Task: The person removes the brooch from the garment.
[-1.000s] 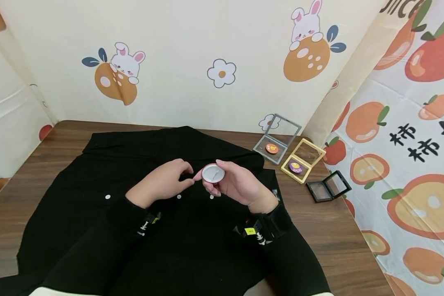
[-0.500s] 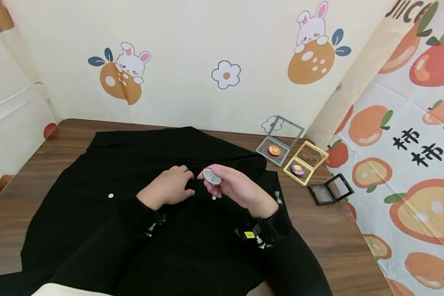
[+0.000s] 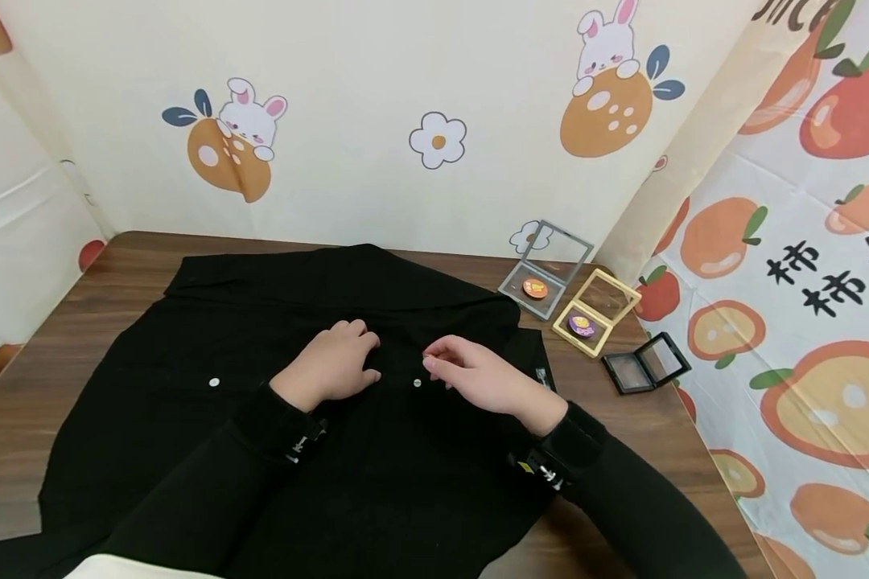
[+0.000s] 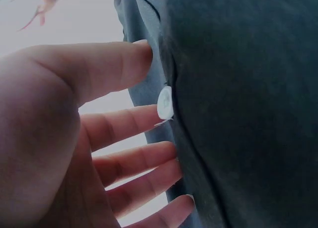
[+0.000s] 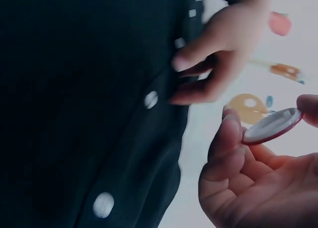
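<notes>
A black shirt (image 3: pixel 152 346) with white buttons lies spread on the table. My right hand (image 3: pixel 481 378) is held over the shirt front and pinches a round pin-back badge (image 5: pixel 272 126) between thumb and fingers. The badge has a red edge, and its white back faces up in the right wrist view; in the head view the hand mostly hides it. My left hand (image 3: pixel 329 362) rests on the shirt's button strip with fingers loosely spread. In the left wrist view its fingertips are right at the cloth edge, beside a white button (image 4: pixel 165 103).
At the right stand three open cases: a grey one (image 3: pixel 510 285) with an orange badge (image 3: pixel 535 289), a yellow one (image 3: pixel 592 346) with a purple badge (image 3: pixel 581 325), and a black one (image 3: pixel 626 374). A printed cloth wall (image 3: pixel 362 185) rises behind the wooden table (image 3: pixel 623 482).
My right hand has turned over and shifted slightly right, so the badge's white back no longer shows in the head view. My left hand has drawn away from the badge.
</notes>
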Motion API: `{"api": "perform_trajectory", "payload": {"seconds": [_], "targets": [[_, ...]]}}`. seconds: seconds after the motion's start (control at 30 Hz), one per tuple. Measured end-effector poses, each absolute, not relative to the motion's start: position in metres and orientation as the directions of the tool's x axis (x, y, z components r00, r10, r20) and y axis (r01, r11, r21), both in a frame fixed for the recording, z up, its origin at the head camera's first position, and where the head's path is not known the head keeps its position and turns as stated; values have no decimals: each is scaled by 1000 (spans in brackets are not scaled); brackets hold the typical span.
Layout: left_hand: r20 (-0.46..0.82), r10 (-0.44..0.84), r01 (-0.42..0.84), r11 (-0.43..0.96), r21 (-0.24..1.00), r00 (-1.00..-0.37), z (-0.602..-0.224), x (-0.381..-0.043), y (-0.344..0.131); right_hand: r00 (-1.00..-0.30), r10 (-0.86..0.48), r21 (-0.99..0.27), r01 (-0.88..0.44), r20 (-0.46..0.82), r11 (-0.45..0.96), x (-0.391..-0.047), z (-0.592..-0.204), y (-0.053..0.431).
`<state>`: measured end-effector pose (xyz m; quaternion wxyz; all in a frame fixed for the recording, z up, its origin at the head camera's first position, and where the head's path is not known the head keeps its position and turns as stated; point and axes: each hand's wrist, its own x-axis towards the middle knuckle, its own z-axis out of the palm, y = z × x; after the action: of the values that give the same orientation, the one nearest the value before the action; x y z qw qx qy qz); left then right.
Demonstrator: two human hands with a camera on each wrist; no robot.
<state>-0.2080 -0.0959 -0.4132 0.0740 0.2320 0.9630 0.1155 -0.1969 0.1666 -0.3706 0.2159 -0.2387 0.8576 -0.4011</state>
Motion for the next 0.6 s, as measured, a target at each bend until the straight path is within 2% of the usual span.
{"api": "perform_trajectory", "payload": {"seconds": [0.13, 0.3, 0.4, 0.6], "targets": [[-88, 462, 427, 866, 260, -882, -414, -207, -96, -836, -536, -683, -326, -114, 654, -199, -376, 183], [-98, 470, 434, 864, 257, -877, -414, -207, -95, -889, -457, -490, -400, 4, 774, -205, -383, 211], [-106, 473, 436, 864, 251, -875, -414, -207, -95, -918, -394, -392, -381, 48, 838, -209, -386, 231], [-109, 472, 434, 864, 254, -875, -416, -208, -95, -964, -266, -346, -256, 18, 903, -216, -385, 275]]}}
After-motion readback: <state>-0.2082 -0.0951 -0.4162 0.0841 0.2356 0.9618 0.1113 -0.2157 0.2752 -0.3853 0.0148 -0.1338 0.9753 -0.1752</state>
